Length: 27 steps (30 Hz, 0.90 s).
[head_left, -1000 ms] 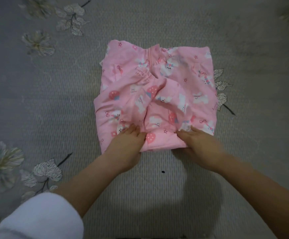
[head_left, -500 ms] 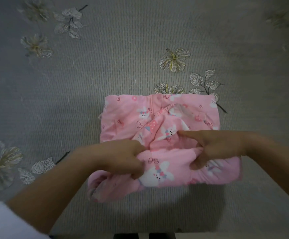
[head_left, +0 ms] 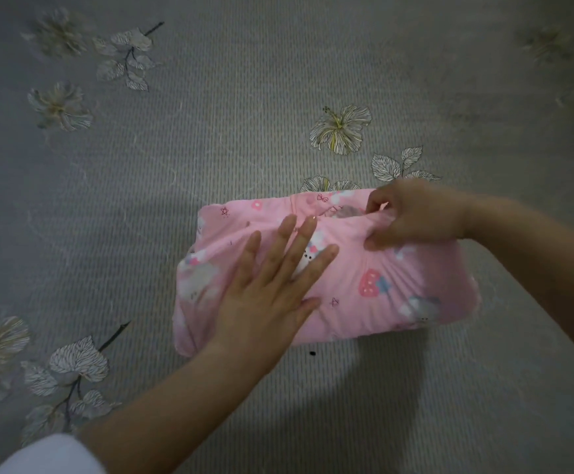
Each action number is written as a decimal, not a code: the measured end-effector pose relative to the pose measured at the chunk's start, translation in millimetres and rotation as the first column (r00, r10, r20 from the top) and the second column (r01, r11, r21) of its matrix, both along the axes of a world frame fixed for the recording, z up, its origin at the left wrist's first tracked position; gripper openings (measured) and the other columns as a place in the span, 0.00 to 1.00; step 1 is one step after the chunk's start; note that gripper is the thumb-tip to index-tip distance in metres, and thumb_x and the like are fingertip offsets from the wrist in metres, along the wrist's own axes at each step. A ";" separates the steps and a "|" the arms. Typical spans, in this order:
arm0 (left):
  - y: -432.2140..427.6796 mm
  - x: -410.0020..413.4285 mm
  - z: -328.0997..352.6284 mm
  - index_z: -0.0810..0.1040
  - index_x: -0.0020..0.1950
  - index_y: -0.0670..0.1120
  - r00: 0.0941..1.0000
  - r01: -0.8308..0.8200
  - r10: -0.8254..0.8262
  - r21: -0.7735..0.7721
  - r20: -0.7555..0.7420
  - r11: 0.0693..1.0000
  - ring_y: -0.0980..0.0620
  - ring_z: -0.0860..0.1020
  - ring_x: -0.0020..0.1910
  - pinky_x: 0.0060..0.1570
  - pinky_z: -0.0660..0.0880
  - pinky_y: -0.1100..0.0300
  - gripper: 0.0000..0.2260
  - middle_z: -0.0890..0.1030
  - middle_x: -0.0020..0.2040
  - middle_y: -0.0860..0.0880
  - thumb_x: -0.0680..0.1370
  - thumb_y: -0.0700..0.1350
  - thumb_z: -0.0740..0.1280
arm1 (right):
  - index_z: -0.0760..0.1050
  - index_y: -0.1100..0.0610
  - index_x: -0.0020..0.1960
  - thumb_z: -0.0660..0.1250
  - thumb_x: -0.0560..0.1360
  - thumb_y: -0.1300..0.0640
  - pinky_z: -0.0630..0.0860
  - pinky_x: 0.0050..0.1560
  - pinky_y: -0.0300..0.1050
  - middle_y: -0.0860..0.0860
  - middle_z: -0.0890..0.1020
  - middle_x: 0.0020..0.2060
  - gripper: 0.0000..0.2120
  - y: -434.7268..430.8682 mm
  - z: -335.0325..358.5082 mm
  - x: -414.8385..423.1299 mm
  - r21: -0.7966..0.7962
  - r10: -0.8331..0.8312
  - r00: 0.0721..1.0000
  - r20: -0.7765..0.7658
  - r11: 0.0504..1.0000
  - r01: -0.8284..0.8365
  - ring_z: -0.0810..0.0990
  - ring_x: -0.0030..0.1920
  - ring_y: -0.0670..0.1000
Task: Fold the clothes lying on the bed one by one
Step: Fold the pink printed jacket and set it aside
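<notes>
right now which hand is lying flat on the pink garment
The left hand, fingers straight and spread on the pink garment; the right hand pinches its far edge with curled fingers.

Looks like a bedroom at home: shows a grey ribbed bedspread (head_left: 227, 114) printed with pale flowers (head_left: 340, 128) and leaves (head_left: 386, 167), with a pink cartoon-print garment (head_left: 398, 289) lying folded on top.

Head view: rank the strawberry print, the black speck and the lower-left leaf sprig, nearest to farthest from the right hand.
1. Strawberry print, on the pink garment just below the right hand.
2. Black speck, on the bedspread by the garment's near edge.
3. Leaf sprig, far lower left.
</notes>
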<state>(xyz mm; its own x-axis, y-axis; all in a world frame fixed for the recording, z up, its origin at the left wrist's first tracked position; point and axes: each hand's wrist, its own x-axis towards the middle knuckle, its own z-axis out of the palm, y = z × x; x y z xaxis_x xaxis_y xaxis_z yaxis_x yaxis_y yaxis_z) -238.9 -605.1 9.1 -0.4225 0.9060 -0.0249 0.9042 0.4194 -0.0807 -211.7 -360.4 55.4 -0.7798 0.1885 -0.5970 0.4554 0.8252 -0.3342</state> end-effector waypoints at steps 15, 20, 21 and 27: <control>58.8 -50.3 -53.4 0.56 0.77 0.57 0.983 -0.109 0.106 0.015 0.147 0.994 0.44 0.54 0.77 0.73 0.51 0.42 0.28 0.56 0.78 0.45 0.79 0.65 0.48 | 0.72 0.54 0.64 0.63 0.77 0.49 0.48 0.71 0.57 0.51 0.75 0.64 0.17 4.4 -49.7 -21.7 0.477 0.025 0.909 -0.417 0.857 0.194 0.66 0.69 0.53; 59.4 -54.0 -69.6 0.49 0.77 0.61 0.950 -0.172 0.164 0.006 0.264 0.985 0.37 0.49 0.77 0.71 0.43 0.38 0.29 0.50 0.79 0.48 0.77 0.68 0.46 | 0.67 0.55 0.72 0.53 0.79 0.46 0.45 0.74 0.58 0.53 0.64 0.75 0.25 -20.7 -84.1 11.9 0.432 0.071 0.893 -0.445 0.890 0.145 0.57 0.76 0.54; 58.1 -52.7 -72.6 0.47 0.76 0.63 0.941 -0.191 0.182 0.002 0.286 0.982 0.37 0.47 0.77 0.71 0.41 0.39 0.29 0.47 0.79 0.48 0.77 0.68 0.45 | 0.64 0.52 0.74 0.49 0.79 0.43 0.43 0.74 0.57 0.51 0.61 0.76 0.27 -19.6 -90.8 18.1 0.404 0.018 0.918 -0.397 0.901 0.157 0.54 0.77 0.52; 62.1 -51.0 -85.3 0.41 0.75 0.64 0.904 -0.236 0.223 -0.010 0.364 0.972 0.42 0.39 0.77 0.73 0.41 0.41 0.29 0.40 0.79 0.49 0.76 0.69 0.42 | 0.44 0.44 0.78 0.37 0.76 0.36 0.35 0.75 0.50 0.43 0.47 0.78 0.32 -6.3 -129.6 22.3 0.239 -0.196 0.931 -0.308 0.931 0.275 0.41 0.77 0.45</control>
